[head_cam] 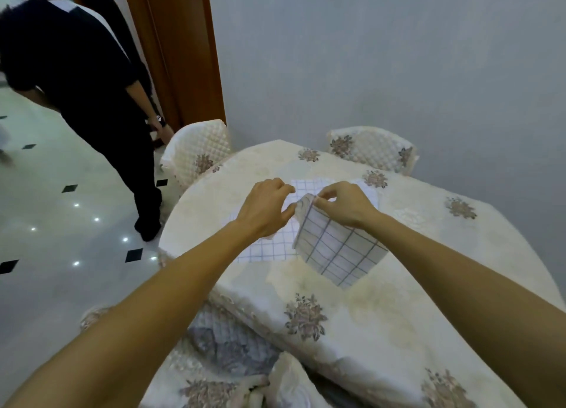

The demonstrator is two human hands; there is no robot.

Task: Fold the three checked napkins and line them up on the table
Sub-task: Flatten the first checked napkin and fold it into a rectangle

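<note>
— Support?
— Table [465,254], one; cream floral tablecloth [382,340] over it.
— Lying on it?
— Near checked napkin [266,249], flat. Far checked napkin [311,184], flat, partly hidden.

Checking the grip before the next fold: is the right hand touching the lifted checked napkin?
Touching. The head view shows the right hand pinching the top corner of the lifted checked napkin.
</note>
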